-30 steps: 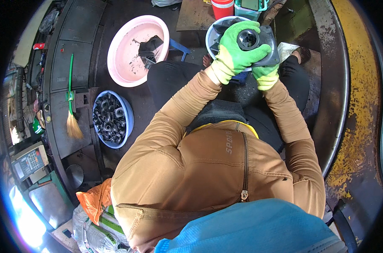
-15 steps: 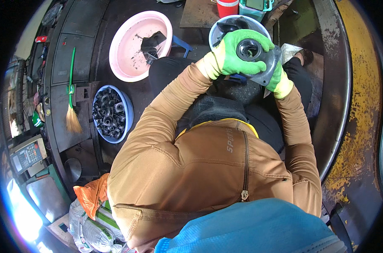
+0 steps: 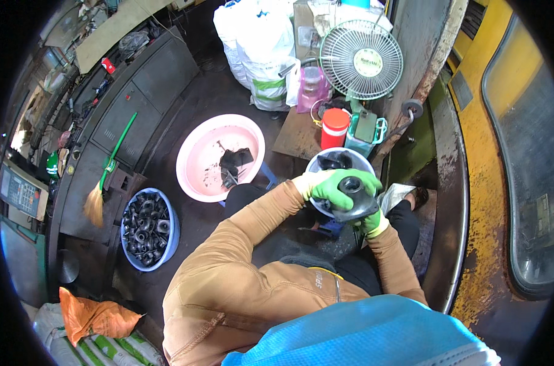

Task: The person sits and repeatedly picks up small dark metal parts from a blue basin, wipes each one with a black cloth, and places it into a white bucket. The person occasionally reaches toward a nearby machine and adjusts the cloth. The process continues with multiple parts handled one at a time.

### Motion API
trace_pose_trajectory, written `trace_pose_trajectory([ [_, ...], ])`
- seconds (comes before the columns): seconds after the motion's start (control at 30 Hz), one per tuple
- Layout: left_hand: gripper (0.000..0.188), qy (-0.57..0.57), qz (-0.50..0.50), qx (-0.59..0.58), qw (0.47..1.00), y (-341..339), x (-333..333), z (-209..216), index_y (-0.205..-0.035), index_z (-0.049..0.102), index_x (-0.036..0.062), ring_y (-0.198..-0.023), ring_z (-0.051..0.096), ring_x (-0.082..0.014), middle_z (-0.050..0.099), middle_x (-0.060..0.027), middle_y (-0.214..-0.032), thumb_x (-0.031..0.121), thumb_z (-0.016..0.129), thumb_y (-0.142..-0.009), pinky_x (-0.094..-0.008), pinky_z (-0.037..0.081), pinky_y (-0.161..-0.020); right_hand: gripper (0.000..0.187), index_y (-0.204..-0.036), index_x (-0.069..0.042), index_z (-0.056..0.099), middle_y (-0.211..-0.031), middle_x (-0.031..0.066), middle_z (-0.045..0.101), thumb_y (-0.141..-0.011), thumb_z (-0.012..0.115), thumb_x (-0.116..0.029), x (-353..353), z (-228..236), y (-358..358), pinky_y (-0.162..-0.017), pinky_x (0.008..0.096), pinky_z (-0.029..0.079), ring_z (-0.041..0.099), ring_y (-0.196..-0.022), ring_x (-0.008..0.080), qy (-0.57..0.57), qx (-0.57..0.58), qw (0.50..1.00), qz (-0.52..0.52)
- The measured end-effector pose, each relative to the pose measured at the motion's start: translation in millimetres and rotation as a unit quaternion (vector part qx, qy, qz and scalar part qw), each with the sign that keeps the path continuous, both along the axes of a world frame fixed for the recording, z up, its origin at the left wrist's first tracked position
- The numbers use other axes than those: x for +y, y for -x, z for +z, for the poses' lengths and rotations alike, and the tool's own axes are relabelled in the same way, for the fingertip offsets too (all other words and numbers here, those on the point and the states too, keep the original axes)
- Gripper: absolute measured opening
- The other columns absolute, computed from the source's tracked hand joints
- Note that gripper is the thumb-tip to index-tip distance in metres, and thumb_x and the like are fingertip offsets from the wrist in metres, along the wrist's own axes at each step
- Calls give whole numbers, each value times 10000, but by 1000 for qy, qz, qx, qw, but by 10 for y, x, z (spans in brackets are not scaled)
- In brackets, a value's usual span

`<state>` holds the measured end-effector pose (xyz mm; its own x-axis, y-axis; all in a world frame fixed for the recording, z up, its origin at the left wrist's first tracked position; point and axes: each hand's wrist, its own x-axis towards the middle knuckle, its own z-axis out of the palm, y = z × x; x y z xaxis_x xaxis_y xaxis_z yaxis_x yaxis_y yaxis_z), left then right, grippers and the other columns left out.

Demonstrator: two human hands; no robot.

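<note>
Both my hands wear green gloves with pale yellow cuffs and hold one black rubber boot [image 3: 357, 204] above my lap. It has a round hollow collar on top and a wide flat flange with a small hole. My left hand [image 3: 329, 188] wraps its fingers around the collar. From below and the right, my right hand [image 3: 372, 224] grips the flange; most of its fingers are hidden under the part. Just behind my hands, a pale blue basin [image 3: 314, 163] contains a few more black rubber parts [image 3: 335, 160].
At left, a pink basin [image 3: 190, 175] holds a black sheet-like piece and scraps. A blue basin [image 3: 174, 236] is full of black rubber parts. Beyond stand a red jug [image 3: 335, 127], a teal container [image 3: 361, 143] and a fan [image 3: 362, 60]. A broom [image 3: 111, 165] leans on the left cabinet.
My view has tilted up, bringing the fan and white sacks into sight. Both hands still hold the rubber boot, whose collar now tips more upward than toward me.
</note>
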<state>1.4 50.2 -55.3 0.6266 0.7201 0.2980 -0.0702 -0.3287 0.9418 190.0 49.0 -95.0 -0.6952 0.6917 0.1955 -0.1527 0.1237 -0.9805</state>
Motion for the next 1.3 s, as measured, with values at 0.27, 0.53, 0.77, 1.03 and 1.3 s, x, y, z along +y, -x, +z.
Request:
trace_pose_trajectory([
  [0.27, 489, 139, 341, -116, 923, -376, -217, -271, -1210, 570, 13, -1070, 552, -177, 598, -82, -1164, 214, 731, -794, -331, 441, -928, 375, -1225, -81, 569, -1123, 166, 636, -876, 567, -216, 190, -457, 73, -903, 396, 463, 611, -1047, 337, -358, -145, 897, -217],
  [0.53, 420, 74, 438, -168, 880, -685, -310, -284, -1141, 589, -6, -947, 595, -162, 640, -83, -1044, 176, 735, -792, -303, 481, -845, 300, -1115, -81, 605, -1028, 119, 656, -823, 608, -153, 171, -533, 32, -771, 374, 525, 650, -912, 311, -428, -163, 826, -330],
  [0.77, 397, -14, 418, -69, 906, -525, -265, -213, -1021, 630, 25, -864, 633, -183, 662, -80, -941, 189, 791, -697, -335, 510, -812, 313, -1139, -45, 595, -1069, 72, 633, -839, 621, -129, 82, -142, 110, -865, 333, 483, 596, -964, 190, -228, -27, 954, -190],
  [1.03, 377, -26, 183, -35, 982, -275, -186, 27, -986, 664, 35, -927, 630, -176, 663, -82, -1013, 137, 790, -646, -316, 505, -839, 538, -1305, -58, 484, -1238, 80, 564, -803, 676, -85, 35, -201, -119, -924, 335, 481, 564, -1095, 205, -88, -59, 994, -32],
  [1.3, 518, 26, -103, -26, 994, -101, -25, 86, -1001, 649, 14, -1120, 553, -262, 627, -154, -1154, 216, 726, -530, -368, 384, -1004, 678, -1316, -78, 463, -1259, 75, 549, -718, 784, -78, -49, -555, 10, -957, 322, 449, 543, -1132, 203, 80, 47, 996, 13],
])
